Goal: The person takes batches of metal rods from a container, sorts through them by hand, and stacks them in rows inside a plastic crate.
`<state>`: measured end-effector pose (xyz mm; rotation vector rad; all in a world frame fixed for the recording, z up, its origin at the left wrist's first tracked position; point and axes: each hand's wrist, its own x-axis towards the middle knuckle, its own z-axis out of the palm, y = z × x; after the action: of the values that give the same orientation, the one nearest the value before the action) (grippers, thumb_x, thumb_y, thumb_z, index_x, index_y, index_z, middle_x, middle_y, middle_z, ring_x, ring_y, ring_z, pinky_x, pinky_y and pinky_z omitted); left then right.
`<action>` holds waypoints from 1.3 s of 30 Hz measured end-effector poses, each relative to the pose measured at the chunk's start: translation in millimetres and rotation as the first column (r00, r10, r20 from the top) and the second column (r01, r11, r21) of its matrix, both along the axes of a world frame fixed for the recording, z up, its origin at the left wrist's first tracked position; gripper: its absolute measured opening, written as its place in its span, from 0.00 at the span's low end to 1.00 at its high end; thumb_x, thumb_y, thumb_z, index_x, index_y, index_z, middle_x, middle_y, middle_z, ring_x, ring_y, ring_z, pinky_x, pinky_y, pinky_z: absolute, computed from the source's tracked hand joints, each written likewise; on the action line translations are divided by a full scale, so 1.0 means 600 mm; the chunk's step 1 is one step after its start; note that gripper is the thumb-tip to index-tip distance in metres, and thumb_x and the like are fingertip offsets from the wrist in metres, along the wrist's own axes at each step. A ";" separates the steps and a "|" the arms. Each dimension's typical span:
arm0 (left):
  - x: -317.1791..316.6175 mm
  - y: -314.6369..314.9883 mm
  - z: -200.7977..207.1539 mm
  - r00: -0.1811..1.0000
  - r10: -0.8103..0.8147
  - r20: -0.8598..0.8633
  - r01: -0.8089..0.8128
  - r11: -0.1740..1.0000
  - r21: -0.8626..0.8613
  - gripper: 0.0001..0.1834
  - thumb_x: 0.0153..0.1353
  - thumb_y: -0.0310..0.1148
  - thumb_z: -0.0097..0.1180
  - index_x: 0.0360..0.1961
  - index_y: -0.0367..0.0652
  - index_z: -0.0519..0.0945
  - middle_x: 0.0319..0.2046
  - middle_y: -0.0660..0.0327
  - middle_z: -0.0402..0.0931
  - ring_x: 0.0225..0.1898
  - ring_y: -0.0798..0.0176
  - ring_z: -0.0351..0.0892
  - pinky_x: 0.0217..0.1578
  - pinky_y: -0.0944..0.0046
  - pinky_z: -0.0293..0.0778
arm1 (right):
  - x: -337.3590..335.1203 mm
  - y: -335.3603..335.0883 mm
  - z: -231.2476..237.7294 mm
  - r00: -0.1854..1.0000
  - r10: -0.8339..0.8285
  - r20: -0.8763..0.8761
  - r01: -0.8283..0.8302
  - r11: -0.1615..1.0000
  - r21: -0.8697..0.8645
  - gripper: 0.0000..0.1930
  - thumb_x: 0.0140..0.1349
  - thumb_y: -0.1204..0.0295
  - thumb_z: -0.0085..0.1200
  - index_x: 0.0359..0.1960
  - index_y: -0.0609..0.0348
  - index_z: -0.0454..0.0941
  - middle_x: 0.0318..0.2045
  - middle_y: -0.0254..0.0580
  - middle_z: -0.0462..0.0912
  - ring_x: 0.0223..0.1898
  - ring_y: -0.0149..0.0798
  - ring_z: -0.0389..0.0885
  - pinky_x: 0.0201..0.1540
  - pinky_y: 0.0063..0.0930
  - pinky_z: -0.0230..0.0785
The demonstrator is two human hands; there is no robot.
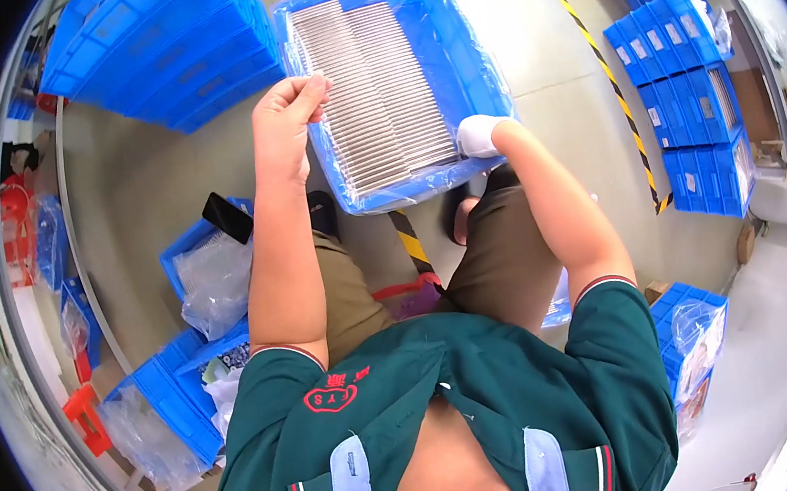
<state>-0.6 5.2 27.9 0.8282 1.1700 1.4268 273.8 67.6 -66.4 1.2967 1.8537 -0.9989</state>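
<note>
A blue plastic crate lined with clear film is in front of me. Two rows of thin, silvery metal strips stand packed side by side in its left and middle part. At the crate's left wall is my left hand, thumb and fingertips pinched together; what they hold, if anything, is too small to make out. My right hand, in a white covering, rests at the near right corner, beside the end of the strips. Its fingers are hidden, so its grip does not show.
Stacked blue crates stand at the far left, with more crates at the right. Beside my left leg are a crate with clear plastic bags and a black phone-like object. Yellow-black tape marks the floor.
</note>
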 end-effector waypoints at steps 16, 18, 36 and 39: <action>0.089 -0.046 -0.067 0.830 -0.083 -0.552 0.175 0.978 0.116 0.08 0.58 0.31 0.52 0.30 0.35 0.76 0.20 0.68 0.68 0.21 0.78 0.61 0.24 0.78 0.58 | 0.438 -0.369 -0.042 0.158 -0.807 -0.569 0.971 0.022 0.238 0.14 0.52 0.63 0.52 0.33 0.61 0.77 0.23 0.41 0.79 0.22 0.33 0.77 0.29 0.26 0.70; 0.115 -0.059 -0.089 0.787 -0.145 -0.599 0.261 0.959 0.111 0.09 0.59 0.31 0.51 0.30 0.34 0.75 0.22 0.67 0.68 0.23 0.77 0.63 0.26 0.77 0.61 | 0.499 -0.483 -0.146 -0.060 -0.894 -0.443 0.966 -0.163 0.200 0.15 0.50 0.59 0.52 0.25 0.60 0.77 0.19 0.41 0.78 0.18 0.36 0.76 0.25 0.28 0.69; 0.150 -0.089 -0.161 0.505 0.177 -0.845 0.093 0.962 0.257 0.11 0.61 0.34 0.50 0.33 0.34 0.74 0.27 0.60 0.74 0.29 0.69 0.72 0.33 0.70 0.69 | 0.508 -0.753 -0.527 -0.297 -0.955 -0.013 0.946 -0.296 0.134 0.19 0.48 0.70 0.57 0.43 0.61 0.73 0.30 0.51 0.78 0.27 0.48 0.77 0.29 0.42 0.73; 0.131 -0.088 -0.144 0.413 0.214 -0.885 0.061 0.963 0.262 0.12 0.61 0.34 0.50 0.33 0.34 0.75 0.27 0.61 0.74 0.29 0.69 0.72 0.33 0.70 0.69 | 0.446 -0.674 -0.513 -0.360 -0.928 0.092 0.926 -0.343 0.158 0.21 0.47 0.68 0.57 0.44 0.61 0.73 0.33 0.51 0.79 0.28 0.47 0.79 0.28 0.40 0.73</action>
<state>78.0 -47.7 -58.8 1.9345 1.8677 1.1691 541.5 -336.9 -374.4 2.9444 -0.1077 -1.4252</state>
